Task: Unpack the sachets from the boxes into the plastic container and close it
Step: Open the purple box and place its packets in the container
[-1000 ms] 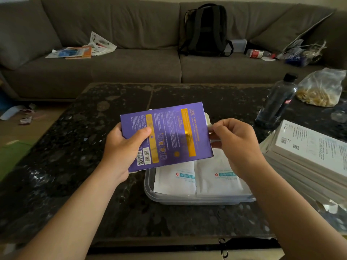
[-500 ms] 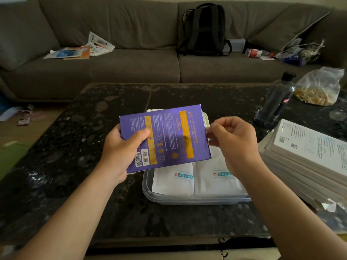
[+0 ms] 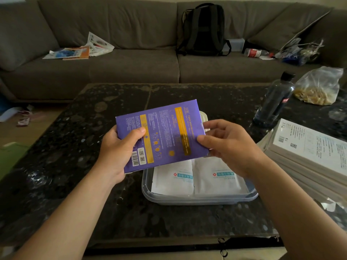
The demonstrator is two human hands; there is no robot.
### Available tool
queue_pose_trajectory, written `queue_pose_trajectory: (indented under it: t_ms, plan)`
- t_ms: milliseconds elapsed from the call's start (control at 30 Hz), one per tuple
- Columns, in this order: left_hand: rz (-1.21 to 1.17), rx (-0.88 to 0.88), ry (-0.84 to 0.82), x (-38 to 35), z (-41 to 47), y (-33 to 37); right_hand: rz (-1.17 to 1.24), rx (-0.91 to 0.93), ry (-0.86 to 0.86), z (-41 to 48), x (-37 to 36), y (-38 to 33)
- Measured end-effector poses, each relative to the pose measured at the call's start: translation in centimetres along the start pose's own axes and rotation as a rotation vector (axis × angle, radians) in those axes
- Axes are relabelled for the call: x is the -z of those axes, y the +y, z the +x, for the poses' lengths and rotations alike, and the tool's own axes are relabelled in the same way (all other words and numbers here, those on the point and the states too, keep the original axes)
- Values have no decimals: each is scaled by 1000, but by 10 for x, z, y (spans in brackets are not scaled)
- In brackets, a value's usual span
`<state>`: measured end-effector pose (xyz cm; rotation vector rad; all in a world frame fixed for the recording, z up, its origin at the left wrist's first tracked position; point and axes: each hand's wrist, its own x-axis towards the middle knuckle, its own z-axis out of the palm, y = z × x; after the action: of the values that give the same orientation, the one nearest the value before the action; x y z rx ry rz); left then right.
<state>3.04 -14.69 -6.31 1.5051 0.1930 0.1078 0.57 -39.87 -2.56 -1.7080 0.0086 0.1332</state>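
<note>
A flat purple box (image 3: 165, 132) with orange stripes is held tilted above the clear plastic container (image 3: 199, 200). My left hand (image 3: 120, 152) grips its left end, thumb across the printed face. My right hand (image 3: 225, 145) holds the box's right end, thumb on the face and fingers curled round the edge. Two white sachets (image 3: 174, 179) lie side by side in the open container. The box hides the container's far half. A white lid-like piece (image 3: 204, 117) shows behind the box.
A stack of white boxes (image 3: 308, 152) sits at the right on the dark stone table (image 3: 75, 147). A dark bottle (image 3: 274, 102) and a plastic bag (image 3: 319, 87) stand behind it. The sofa (image 3: 131, 68) carries a backpack (image 3: 203, 30) and papers.
My right hand shifted from pinching at the box's upper right corner to holding its right end, thumb now on the face. The box tilted more, right end higher.
</note>
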Motion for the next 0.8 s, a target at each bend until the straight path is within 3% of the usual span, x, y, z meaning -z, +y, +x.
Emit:
queue_pose_trajectory:
  t_ms: [200, 400, 467, 533, 600, 667, 800]
  plan:
    - [-44, 10, -40, 4, 0, 4, 146, 39, -103, -3, 12, 0]
    - [-56, 24, -64, 8, 1, 5, 264, -11, -35, -4, 14, -4]
    - [-58, 28, -58, 8, 2, 4, 45, 46, 118, -3, 12, -3]
    - [-55, 26, -54, 8, 2, 4, -440, 176, 271, -2, 12, 1]
    - [-43, 21, -51, 7, 2, 3, -820, 331, 289, -1, 7, 3]
    - [-32, 20, -48, 6, 2, 2, -908, 420, 227, 0, 3, 5]
    - [15, -6, -49, 6, 1, 2, -654, 234, 168, -1, 5, -1]
